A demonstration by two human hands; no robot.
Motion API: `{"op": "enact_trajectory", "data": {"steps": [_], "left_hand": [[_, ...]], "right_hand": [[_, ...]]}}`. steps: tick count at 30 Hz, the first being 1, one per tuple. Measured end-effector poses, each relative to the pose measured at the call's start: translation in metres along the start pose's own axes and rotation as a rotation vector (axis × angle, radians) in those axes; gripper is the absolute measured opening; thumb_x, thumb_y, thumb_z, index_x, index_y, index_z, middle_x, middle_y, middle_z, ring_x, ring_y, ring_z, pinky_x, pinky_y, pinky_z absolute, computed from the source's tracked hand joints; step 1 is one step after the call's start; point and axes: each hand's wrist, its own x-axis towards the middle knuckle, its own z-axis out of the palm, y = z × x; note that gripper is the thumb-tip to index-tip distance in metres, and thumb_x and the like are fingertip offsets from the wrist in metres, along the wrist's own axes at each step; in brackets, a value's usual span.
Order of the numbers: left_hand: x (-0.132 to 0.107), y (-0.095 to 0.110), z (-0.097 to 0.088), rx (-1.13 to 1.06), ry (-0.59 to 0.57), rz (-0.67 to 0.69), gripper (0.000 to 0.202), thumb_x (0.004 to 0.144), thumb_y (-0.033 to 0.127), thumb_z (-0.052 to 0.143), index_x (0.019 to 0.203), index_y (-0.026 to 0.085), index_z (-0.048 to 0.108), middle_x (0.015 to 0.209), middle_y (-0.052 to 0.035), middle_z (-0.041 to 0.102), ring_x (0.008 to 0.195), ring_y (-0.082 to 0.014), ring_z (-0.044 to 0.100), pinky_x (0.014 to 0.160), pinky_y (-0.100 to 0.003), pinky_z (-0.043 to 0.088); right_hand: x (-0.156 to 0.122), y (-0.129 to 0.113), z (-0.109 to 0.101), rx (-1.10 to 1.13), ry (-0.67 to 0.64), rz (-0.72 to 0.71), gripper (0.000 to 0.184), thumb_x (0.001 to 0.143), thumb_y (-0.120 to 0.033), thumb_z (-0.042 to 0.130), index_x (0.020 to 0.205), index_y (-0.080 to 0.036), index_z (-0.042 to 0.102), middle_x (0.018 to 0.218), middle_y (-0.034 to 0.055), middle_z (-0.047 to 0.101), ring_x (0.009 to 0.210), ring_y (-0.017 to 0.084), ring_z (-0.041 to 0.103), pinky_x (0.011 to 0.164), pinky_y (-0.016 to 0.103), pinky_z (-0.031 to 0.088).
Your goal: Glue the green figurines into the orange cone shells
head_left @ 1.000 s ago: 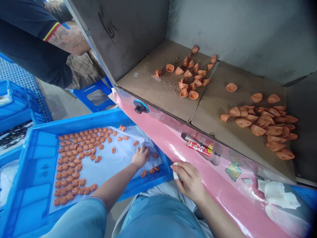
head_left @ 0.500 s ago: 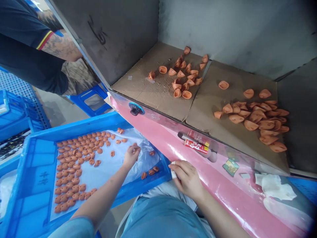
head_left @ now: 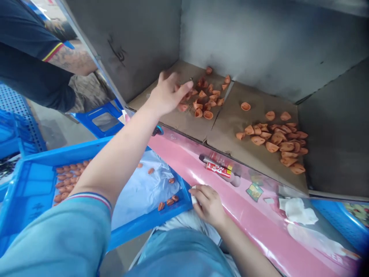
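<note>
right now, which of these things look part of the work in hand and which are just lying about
Seemingly part of the work:
orange pieces near the left hand
blue tray with more of them
white bit at the right hand, held or worn unclear

Apparently just lying about:
red tube
white scraps

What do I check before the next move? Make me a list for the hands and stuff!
1. Left hand at the left group of orange pieces: ok.
2. Left hand gripping a piece: cannot tell, it's blurred.
3. Right hand with the white thing held, not wrapped on a finger: cannot tell.
4. White paper smooth in the blue tray: not ok, wrinkled.
5. Red tube apart from both hands: ok.
</note>
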Motion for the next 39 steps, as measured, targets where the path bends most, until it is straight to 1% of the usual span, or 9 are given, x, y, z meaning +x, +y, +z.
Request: {"op": "enact_trajectory", "data": {"steps": [2, 5, 8, 10, 14, 19, 23, 33, 39], "left_hand": [[0.001, 0.002, 0.003, 0.146, 0.022, 0.114, 0.037, 0.075, 0.044, 0.052, 0.092, 0.012, 0.054, 0.103, -0.0062, 0.051, 0.101, -0.0263, 0.054, 0.085, -0.046, 0.038], [-0.065, -0.008, -0.001, 0.257, -0.019, 0.265, 0.036, 0.081, 0.04, 0.046, 0.106, 0.015, 0.047, 0.12, -0.0086, 0.045, 0.117, -0.0255, 0.04, 0.091, -0.044, 0.036], [-0.175, -0.036, 0.0, 0.276, -0.359, 0.06, 0.021, 0.078, 0.039, 0.05, 0.083, 0.019, 0.054, 0.087, -0.0033, 0.059, 0.088, -0.018, 0.057, 0.081, -0.036, 0.045], [-0.241, -0.059, 0.01, 0.318, -0.466, -0.053, 0.016, 0.082, 0.031, 0.045, 0.082, 0.018, 0.055, 0.078, -0.003, 0.06, 0.077, -0.0146, 0.059, 0.071, -0.03, 0.049], [-0.309, -0.099, 0.047, 0.448, -0.638, -0.32, 0.02, 0.085, 0.025, 0.044, 0.099, 0.013, 0.053, 0.091, -0.0056, 0.059, 0.075, -0.0137, 0.058, 0.065, -0.03, 0.05], [-0.311, -0.129, 0.085, 0.568, -0.807, -0.5, 0.027, 0.082, 0.028, 0.05, 0.107, 0.016, 0.051, 0.11, -0.0075, 0.053, 0.092, -0.0188, 0.055, 0.074, -0.038, 0.049], [-0.304, -0.14, 0.092, 0.638, -0.842, -0.599, 0.033, 0.083, 0.029, 0.048, 0.114, 0.017, 0.047, 0.112, -0.0081, 0.052, 0.09, -0.0183, 0.056, 0.074, -0.038, 0.049], [-0.288, -0.144, 0.081, 0.616, -0.951, -0.578, 0.033, 0.083, 0.032, 0.047, 0.112, 0.016, 0.048, 0.11, -0.0081, 0.053, 0.09, -0.0185, 0.056, 0.074, -0.038, 0.049], [-0.304, -0.132, 0.039, 0.439, -1.129, -0.416, 0.027, 0.083, 0.031, 0.049, 0.105, 0.016, 0.052, 0.106, -0.0067, 0.055, 0.087, -0.017, 0.056, 0.073, -0.036, 0.048]], "right_hand": [[-0.001, 0.0, 0.0, 0.001, 0.0, 0.004, 0.023, 0.078, -0.018, 0.042, 0.095, -0.015, 0.056, 0.087, 0.0087, 0.06, 0.081, 0.017, 0.056, 0.069, 0.03, 0.049], [-0.001, 0.001, 0.001, 0.003, 0.002, 0.009, 0.023, 0.078, -0.018, 0.042, 0.095, -0.015, 0.056, 0.087, 0.0082, 0.061, 0.081, 0.017, 0.057, 0.069, 0.03, 0.049], [0.0, 0.001, 0.0, 0.004, 0.005, 0.008, 0.022, 0.078, -0.018, 0.043, 0.095, -0.015, 0.056, 0.087, 0.0076, 0.061, 0.081, 0.017, 0.057, 0.071, 0.03, 0.049], [0.0, 0.001, 0.0, 0.005, 0.009, 0.006, 0.021, 0.077, -0.018, 0.043, 0.094, -0.015, 0.057, 0.087, 0.0075, 0.061, 0.081, 0.017, 0.057, 0.071, 0.03, 0.049], [0.0, 0.001, 0.0, 0.005, 0.012, -0.004, 0.021, 0.077, -0.017, 0.044, 0.094, -0.015, 0.057, 0.088, 0.0077, 0.062, 0.081, 0.017, 0.057, 0.071, 0.03, 0.049], [-0.001, 0.001, 0.0, -0.001, 0.011, -0.004, 0.021, 0.078, -0.017, 0.044, 0.094, -0.015, 0.056, 0.087, 0.008, 0.062, 0.08, 0.017, 0.057, 0.07, 0.03, 0.049], [0.0, 0.001, -0.001, -0.01, 0.012, 0.007, 0.019, 0.078, -0.017, 0.044, 0.092, -0.015, 0.057, 0.088, 0.0075, 0.062, 0.08, 0.016, 0.057, 0.07, 0.029, 0.049], [0.001, 0.0, -0.002, -0.01, 0.007, 0.001, 0.019, 0.078, -0.018, 0.044, 0.092, -0.014, 0.057, 0.088, 0.0078, 0.062, 0.081, 0.016, 0.057, 0.071, 0.029, 0.049], [0.0, 0.002, -0.002, -0.004, -0.008, 0.0, 0.019, 0.079, -0.019, 0.045, 0.092, -0.014, 0.057, 0.088, 0.0078, 0.062, 0.081, 0.016, 0.057, 0.072, 0.029, 0.048]]}}
